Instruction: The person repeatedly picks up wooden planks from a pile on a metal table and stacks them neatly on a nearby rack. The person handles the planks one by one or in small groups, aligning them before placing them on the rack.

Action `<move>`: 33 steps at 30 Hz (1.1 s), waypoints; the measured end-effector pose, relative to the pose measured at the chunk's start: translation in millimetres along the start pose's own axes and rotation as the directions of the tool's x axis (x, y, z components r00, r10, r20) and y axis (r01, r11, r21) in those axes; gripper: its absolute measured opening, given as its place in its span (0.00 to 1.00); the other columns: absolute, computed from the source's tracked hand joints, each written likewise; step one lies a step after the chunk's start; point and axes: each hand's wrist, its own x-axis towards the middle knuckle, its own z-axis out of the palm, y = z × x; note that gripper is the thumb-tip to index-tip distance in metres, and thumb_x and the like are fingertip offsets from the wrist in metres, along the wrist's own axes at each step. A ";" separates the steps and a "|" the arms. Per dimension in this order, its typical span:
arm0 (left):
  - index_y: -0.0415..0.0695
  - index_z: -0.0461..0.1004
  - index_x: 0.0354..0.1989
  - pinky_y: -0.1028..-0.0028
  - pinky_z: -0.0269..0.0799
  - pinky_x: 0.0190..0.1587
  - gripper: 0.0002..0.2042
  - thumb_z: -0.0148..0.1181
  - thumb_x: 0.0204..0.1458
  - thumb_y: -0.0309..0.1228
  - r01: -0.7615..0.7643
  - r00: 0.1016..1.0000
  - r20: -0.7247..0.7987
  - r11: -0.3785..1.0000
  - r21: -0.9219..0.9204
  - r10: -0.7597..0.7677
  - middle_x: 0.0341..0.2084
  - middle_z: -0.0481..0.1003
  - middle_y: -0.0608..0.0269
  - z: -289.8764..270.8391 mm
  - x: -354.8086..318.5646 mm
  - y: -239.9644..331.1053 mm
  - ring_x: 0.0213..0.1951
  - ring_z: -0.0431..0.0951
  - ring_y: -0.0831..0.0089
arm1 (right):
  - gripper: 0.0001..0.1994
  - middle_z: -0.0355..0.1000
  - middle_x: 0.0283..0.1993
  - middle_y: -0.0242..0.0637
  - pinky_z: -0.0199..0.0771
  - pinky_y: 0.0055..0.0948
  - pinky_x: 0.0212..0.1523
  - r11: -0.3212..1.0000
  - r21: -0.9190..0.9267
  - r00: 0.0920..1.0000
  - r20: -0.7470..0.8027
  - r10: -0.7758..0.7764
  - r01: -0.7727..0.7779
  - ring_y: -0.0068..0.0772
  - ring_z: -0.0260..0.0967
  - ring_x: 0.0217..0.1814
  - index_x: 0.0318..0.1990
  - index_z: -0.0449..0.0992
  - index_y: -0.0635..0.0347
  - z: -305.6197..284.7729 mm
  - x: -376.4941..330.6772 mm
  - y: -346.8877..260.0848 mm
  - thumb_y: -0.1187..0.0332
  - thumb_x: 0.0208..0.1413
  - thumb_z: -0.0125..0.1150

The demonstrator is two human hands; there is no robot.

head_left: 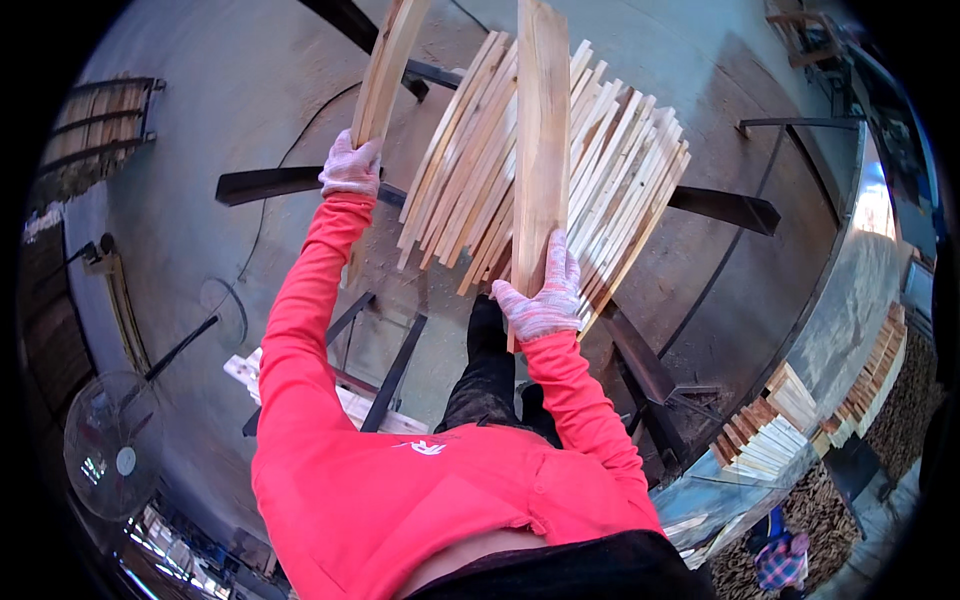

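Both my hands wear pale knitted gloves. My left hand (351, 165) is closed around the near end of a wooden board (388, 68), which points away from me past the upper edge. A wider wooden board (541, 120) is gripped near its lower end by my right hand (544, 290), thumb on one side and fingers on the other. Behind this wider board lies a row of narrow wooden strips (465, 150), packed side by side on a dark metal stand (725, 208). The wider board hides part of the row.
A standing fan (112, 445) is at the lower left. Wood pieces lie on a low metal frame (395, 375) beside my legs. On the right, a long metal table (835, 300) carries stacked wood blocks (765, 440). A person (782, 560) is at the lower right. A rack of wood (95, 130) stands far left.
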 end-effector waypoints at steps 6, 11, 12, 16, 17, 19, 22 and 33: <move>0.52 0.49 0.69 0.56 0.71 0.47 0.40 0.62 0.46 0.26 0.164 0.978 0.153 0.977 -0.138 -0.143 0.42 0.71 0.44 108.1 -10.4 7.7 0.43 0.74 0.47 | 0.51 0.57 0.60 0.60 0.66 0.47 0.57 0.977 -0.198 0.991 -0.089 -0.095 0.076 0.63 0.61 0.59 0.69 0.51 0.55 -20.8 6.4 0.5 0.58 0.35 0.75; 0.46 0.59 0.64 0.59 0.68 0.51 0.24 0.50 0.61 0.41 0.301 0.953 0.093 0.882 -0.363 -0.287 0.48 0.73 0.42 141.7 -22.6 10.9 0.50 0.73 0.46 | 0.50 0.58 0.59 0.59 0.66 0.46 0.58 0.978 -0.154 0.986 -0.072 -0.150 0.138 0.62 0.62 0.58 0.67 0.54 0.60 -25.0 -7.4 6.5 0.61 0.33 0.76; 0.46 0.60 0.63 0.59 0.67 0.52 0.24 0.47 0.61 0.43 0.419 0.904 0.240 0.848 -0.324 -0.354 0.49 0.72 0.41 141.3 -16.1 15.8 0.51 0.73 0.47 | 0.51 0.58 0.60 0.58 0.65 0.44 0.60 0.988 -0.094 0.989 -0.060 -0.132 0.126 0.59 0.61 0.60 0.68 0.54 0.60 -26.1 -7.9 8.1 0.61 0.32 0.76; 0.43 0.60 0.62 0.57 0.63 0.57 0.31 0.40 0.60 0.56 0.638 0.643 0.551 0.770 -0.003 -0.531 0.53 0.70 0.42 115.4 12.2 32.6 0.55 0.71 0.46 | 0.52 0.58 0.61 0.55 0.63 0.41 0.61 0.995 0.022 0.993 -0.072 -0.093 0.095 0.55 0.60 0.62 0.68 0.54 0.61 -36.9 -24.4 0.5 0.63 0.31 0.77; 0.42 0.59 0.63 0.57 0.63 0.58 0.33 0.41 0.59 0.56 0.639 0.594 0.549 0.760 0.123 -0.588 0.54 0.70 0.43 109.9 14.3 33.3 0.55 0.70 0.46 | 0.51 0.58 0.61 0.55 0.64 0.43 0.60 0.994 0.017 0.990 -0.086 -0.110 0.112 0.57 0.60 0.62 0.68 0.54 0.61 -40.6 -30.5 -1.7 0.63 0.32 0.76; 0.42 0.58 0.64 0.58 0.63 0.58 0.35 0.44 0.58 0.58 0.579 0.619 0.521 0.789 0.203 -0.588 0.54 0.70 0.44 95.4 27.9 47.1 0.55 0.71 0.47 | 0.51 0.59 0.59 0.56 0.65 0.44 0.59 0.985 -0.025 0.971 -0.165 -0.173 0.171 0.60 0.60 0.60 0.67 0.55 0.62 -51.0 -43.8 0.3 0.62 0.31 0.76; 0.43 0.57 0.65 0.61 0.64 0.58 0.38 0.49 0.55 0.59 0.430 0.800 0.427 0.899 0.081 -0.422 0.54 0.70 0.45 59.6 44.9 78.8 0.54 0.73 0.53 | 0.51 0.61 0.58 0.56 0.66 0.45 0.58 0.979 0.025 0.959 -0.203 -0.195 0.204 0.60 0.61 0.60 0.67 0.55 0.62 -81.9 -72.5 -1.3 0.61 0.31 0.76; 0.39 0.71 0.52 0.73 0.72 0.47 0.19 0.62 0.54 0.31 0.441 0.869 0.354 -0.219 -0.870 0.344 0.41 0.76 0.61 -127.8 -55.0 531.6 0.41 0.76 0.72 | 0.37 0.69 0.56 0.54 0.65 0.35 0.58 0.847 0.454 0.930 -0.097 0.355 -0.276 0.46 0.67 0.59 0.63 0.60 0.67 -222.0 -343.5 81.9 0.49 0.54 0.61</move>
